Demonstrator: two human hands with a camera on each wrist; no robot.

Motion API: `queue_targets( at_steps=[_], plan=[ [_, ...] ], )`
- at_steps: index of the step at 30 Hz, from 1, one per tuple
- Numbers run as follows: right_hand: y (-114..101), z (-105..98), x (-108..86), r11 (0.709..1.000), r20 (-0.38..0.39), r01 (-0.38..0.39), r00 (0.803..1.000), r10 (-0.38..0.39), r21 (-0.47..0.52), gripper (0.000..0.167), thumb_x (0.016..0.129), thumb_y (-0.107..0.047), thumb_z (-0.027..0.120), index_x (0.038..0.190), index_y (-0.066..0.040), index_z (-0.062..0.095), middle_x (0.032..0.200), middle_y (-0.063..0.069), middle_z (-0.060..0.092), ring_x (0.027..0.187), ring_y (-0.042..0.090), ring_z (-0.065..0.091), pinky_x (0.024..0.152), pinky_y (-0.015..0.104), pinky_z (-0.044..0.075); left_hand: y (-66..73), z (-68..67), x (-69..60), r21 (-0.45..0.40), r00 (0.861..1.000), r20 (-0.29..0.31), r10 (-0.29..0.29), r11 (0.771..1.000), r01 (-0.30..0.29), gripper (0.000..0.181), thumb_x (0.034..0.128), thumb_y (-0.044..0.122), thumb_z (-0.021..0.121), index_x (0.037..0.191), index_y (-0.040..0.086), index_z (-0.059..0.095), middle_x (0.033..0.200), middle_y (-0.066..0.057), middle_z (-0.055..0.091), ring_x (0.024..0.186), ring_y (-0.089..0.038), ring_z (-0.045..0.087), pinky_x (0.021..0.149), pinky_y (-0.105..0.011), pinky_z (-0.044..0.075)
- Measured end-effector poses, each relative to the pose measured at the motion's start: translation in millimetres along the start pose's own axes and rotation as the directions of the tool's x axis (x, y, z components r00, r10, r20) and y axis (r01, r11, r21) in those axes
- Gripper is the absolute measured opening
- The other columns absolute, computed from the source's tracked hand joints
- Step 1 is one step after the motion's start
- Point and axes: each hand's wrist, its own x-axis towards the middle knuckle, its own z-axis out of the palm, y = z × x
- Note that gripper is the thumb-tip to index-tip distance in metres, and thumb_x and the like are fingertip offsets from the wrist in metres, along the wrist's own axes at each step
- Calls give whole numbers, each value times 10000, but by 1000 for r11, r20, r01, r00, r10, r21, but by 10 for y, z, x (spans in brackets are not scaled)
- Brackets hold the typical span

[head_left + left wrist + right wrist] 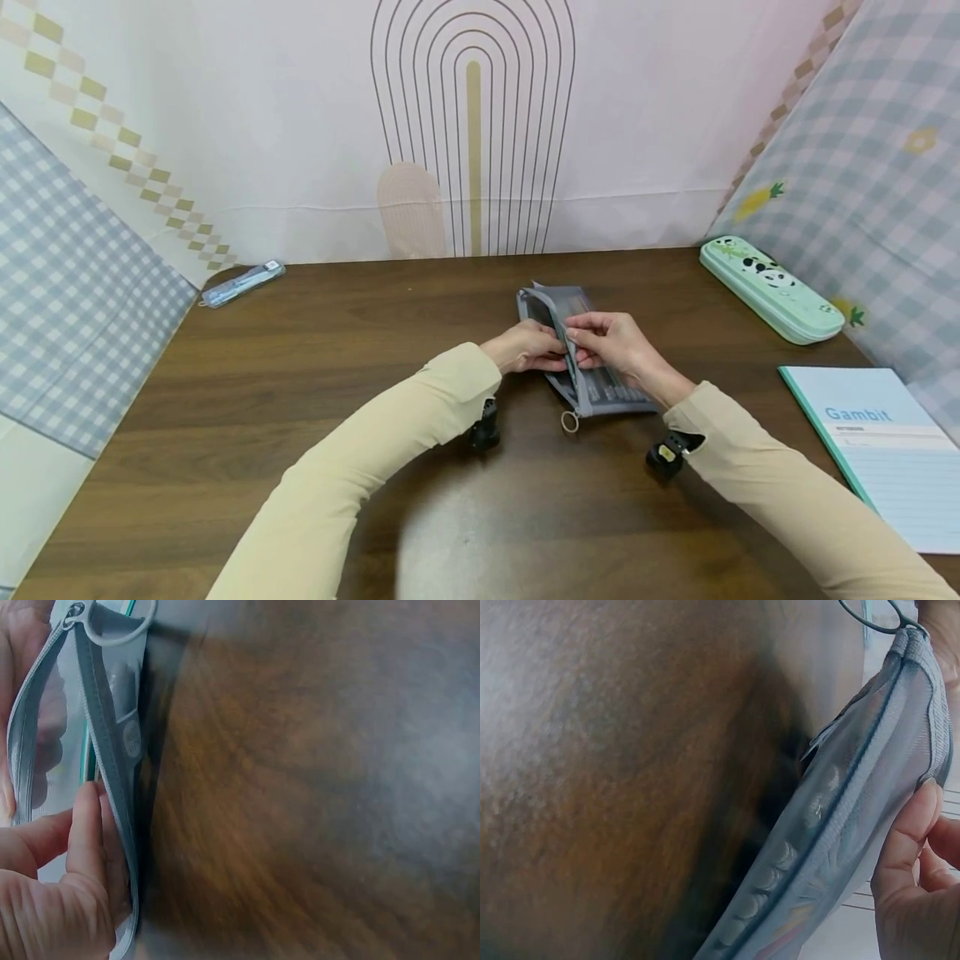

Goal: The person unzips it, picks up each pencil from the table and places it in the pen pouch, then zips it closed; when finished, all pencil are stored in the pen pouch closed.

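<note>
A grey see-through zip pouch (600, 387) lies on the table in the head view, its zipped mouth parted. My left hand (528, 347) reaches into that mouth from the left, with thumb and fingers between the two zip edges in the left wrist view. Whether those fingertips pinch anything cannot be made out. On the other side, my right hand (618, 346) pinches the pouch's zip edge between thumb and fingers. A ring pull (570, 422) hangs at the near end of the zip. Round shiny shapes (769, 877) and coloured streaks show dimly through the pouch's side in the right wrist view.
A mint pencil case (772, 292) with a panda picture lies at the back right. Nearer, a notebook (885, 450) marked "Gambit" rests at the right edge. A slim blue packet (242, 284) lies at the back left. Fabric hangs around the brown table (315, 375).
</note>
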Motion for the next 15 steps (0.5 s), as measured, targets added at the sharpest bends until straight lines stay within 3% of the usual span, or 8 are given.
queue_targets(
  at_steps=[1,3,5,9,11,15],
  plan=[
    [1,0,0,1000,1,-1,1000,1,-4,387,954,-40,520,1287,147,450,698,-39,590,556,28,568,548,162,546,-48,-29,106,-20,1000,14,7,1000,-7,158,821,-82,643,970,-37,617,899,-169,677,784,-245,679,697,-310,592],
    [1,-3,-2,1000,2,-3,1000,3,-10,387,954,-40,520,1287,145,452,696,-41,590,558,28,568,549,164,547,-83,-30,218,-27,1000,5,-4,1000,5,198,823,-94,633,1012,-46,601,936,-196,670,822,-276,678,750,-328,586],
    [-2,-7,-6,1000,1,-4,1000,4,-17,386,955,-41,518,1289,141,454,694,-38,584,561,30,567,550,164,546,21,51,-45,13,999,-40,-11,1000,11,256,845,-97,610,1095,-69,558,995,-220,656,838,-271,672,819,-335,569],
    [-8,-17,-14,1000,6,4,1000,-4,-29,387,956,-43,518,1291,140,454,698,-33,579,569,35,569,556,170,549,193,108,-514,80,998,-60,1,997,4,316,881,-99,558,1182,-76,468,970,-239,646,762,-221,675,769,-270,576],
    [-8,-22,-17,1000,8,9,1000,-9,-30,389,955,-47,523,1289,141,455,702,-36,582,570,35,569,557,172,551,237,62,-639,90,999,-45,17,996,-13,330,892,-94,544,1211,-94,459,886,-199,639,681,-180,655,680,-223,577],
    [3,-47,-24,999,7,22,1000,-22,-33,395,949,-52,535,1284,146,461,686,-41,577,561,30,560,546,173,546,284,-155,-723,83,994,-67,84,993,-79,329,907,-60,548,1230,-97,496,757,-106,610,607,-124,624,565,-179,552]
  ],
)
